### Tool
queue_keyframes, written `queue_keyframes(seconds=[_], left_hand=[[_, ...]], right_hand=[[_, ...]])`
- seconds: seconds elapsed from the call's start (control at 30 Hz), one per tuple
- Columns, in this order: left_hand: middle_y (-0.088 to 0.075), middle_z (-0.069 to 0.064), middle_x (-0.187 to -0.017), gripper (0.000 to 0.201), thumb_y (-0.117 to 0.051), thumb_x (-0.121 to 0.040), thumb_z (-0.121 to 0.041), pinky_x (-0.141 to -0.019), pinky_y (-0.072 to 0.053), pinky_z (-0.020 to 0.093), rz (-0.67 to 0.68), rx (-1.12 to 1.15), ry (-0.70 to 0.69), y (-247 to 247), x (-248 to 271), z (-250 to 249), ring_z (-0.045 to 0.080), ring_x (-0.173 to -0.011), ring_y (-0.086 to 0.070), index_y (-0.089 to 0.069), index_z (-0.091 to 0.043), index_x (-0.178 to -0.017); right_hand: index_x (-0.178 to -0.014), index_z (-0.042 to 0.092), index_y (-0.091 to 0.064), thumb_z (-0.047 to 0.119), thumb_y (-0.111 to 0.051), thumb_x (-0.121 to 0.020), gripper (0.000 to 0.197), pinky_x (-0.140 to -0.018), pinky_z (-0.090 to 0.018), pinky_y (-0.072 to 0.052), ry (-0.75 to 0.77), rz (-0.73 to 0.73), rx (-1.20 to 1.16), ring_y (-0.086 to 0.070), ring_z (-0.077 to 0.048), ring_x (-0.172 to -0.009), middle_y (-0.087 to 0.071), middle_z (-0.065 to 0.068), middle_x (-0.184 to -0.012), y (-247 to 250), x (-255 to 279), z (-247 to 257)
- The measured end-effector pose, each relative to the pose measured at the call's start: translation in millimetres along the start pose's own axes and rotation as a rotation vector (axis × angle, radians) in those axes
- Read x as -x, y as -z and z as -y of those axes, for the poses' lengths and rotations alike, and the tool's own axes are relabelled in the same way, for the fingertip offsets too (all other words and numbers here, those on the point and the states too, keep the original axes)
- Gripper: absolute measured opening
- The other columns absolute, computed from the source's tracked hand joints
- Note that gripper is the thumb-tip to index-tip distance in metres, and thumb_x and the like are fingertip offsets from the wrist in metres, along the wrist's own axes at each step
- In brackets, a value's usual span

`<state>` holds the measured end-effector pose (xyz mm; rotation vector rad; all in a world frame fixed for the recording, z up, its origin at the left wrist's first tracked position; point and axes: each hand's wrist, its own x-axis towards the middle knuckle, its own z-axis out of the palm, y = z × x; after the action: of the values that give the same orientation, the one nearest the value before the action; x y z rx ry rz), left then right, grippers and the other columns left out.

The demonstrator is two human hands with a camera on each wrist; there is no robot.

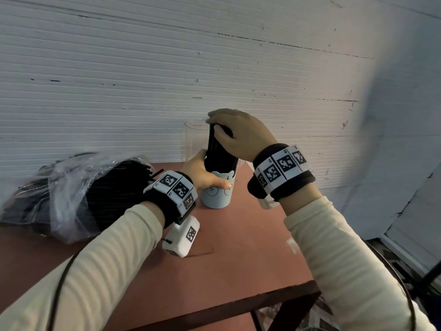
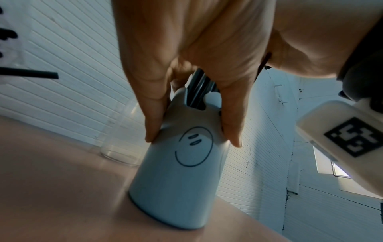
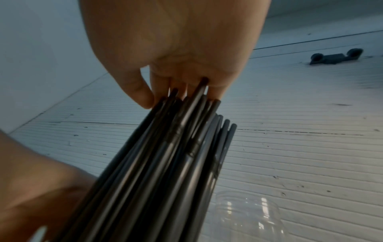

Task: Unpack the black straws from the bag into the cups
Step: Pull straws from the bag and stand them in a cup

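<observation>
A pale blue cup [image 1: 216, 194] [image 2: 178, 172] with a drawn bear face stands on the reddish table [image 1: 238, 247]. My left hand [image 1: 202, 173] [image 2: 193, 141] grips its upper part, thumb on one side and fingers on the other. A bundle of black straws [image 1: 219, 154] [image 3: 155, 172] [image 2: 199, 91] stands upright in it. My right hand [image 1: 214, 123] [image 3: 180, 98] arches over the straw tops, holding them between thumb and fingers. A clear plastic bag [image 1: 71, 194] with many more black straws lies on the left.
An empty clear cup [image 1: 193, 139] [image 2: 120, 144] [image 3: 248, 217] stands just behind the blue cup, against the white ribbed wall. The table's front edge and right corner lie near my right forearm. One straw [image 2: 29, 74] sticks out of the bag's mouth.
</observation>
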<state>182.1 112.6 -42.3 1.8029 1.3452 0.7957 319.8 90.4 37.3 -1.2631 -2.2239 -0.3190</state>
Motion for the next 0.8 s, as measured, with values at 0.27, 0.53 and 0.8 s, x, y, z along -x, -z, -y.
queue_keyframes(seconds=[0.27, 0.53, 0.8], left_hand=[[-0.061, -0.003, -0.123, 0.114, -0.091, -0.034, -0.045, -0.1, -0.048, 0.042, 0.028, 0.009, 0.027, -1, 3, -5, 0.02, -0.113, -0.058, -0.042, -0.021, -0.134], [-0.053, 0.003, -0.136, 0.116, -0.093, -0.047, -0.036, -0.107, -0.042, 0.041, 0.063, 0.052, 0.08, 4, 13, -8, 0.022, -0.125, -0.051, -0.034, -0.016, -0.144], [-0.063, 0.002, -0.119, 0.044, -0.06, -0.087, -0.012, -0.085, -0.047, 0.028, -0.193, -0.006, -0.028, 59, 58, 1, 0.015, -0.102, -0.061, -0.052, -0.021, -0.13]], right_hand=[[-0.128, 0.016, -0.059, 0.027, -0.043, -0.098, 0.035, -0.097, -0.037, -0.047, -0.121, -0.102, -0.096, -0.055, -0.018, -0.117, -0.056, 0.003, -0.134, 0, 16, -9], [-0.139, 0.014, -0.048, 0.037, -0.048, -0.099, 0.045, -0.108, -0.024, -0.029, -0.075, -0.12, -0.13, -0.041, -0.018, -0.134, -0.044, -0.001, -0.147, 8, 22, 0], [-0.126, 0.01, -0.055, 0.026, -0.055, -0.095, 0.035, -0.101, -0.029, -0.04, 0.054, -0.209, -0.283, -0.049, -0.016, -0.118, -0.05, -0.005, -0.13, -4, 26, 42]])
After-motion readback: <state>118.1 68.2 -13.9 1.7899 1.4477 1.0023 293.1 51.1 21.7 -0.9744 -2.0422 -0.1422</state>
